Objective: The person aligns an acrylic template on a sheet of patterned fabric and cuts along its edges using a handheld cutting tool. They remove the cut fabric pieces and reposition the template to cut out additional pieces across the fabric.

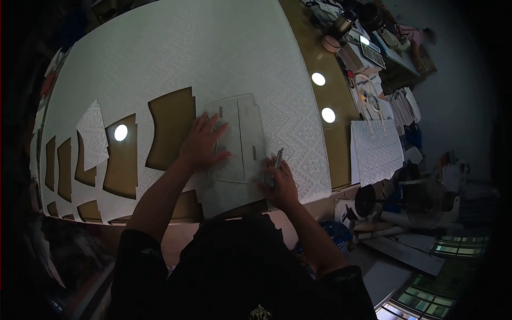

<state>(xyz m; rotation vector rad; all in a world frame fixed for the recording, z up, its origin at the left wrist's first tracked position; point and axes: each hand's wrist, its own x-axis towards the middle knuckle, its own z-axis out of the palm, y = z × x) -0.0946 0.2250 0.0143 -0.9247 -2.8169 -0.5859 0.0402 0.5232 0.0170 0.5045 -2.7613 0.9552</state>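
Note:
A see-through pattern template (248, 136) with a dark centre line and two small slots lies on a large pale patterned sheet (224, 58). My left hand (201, 145) rests on the template's left part, its fingers spread flat. At the template's lower right edge, my right hand (281, 184) is closed around a slim silver pen-like tool (279, 158) that points up and away; whether it is a knife or a pen I cannot tell. Left of my left hand the sheet has several curved cut-outs (168, 128) showing the brown table. A loose patterned piece (93, 133) lies across some of them.
The brown tabletop (341, 154) shows along the sheet's right side. A pale patterned bag (377, 152) with rope handles stands at the right edge. Behind it are a calculator (372, 54) and stacked papers (404, 106). A fan (421, 202) stands at the lower right.

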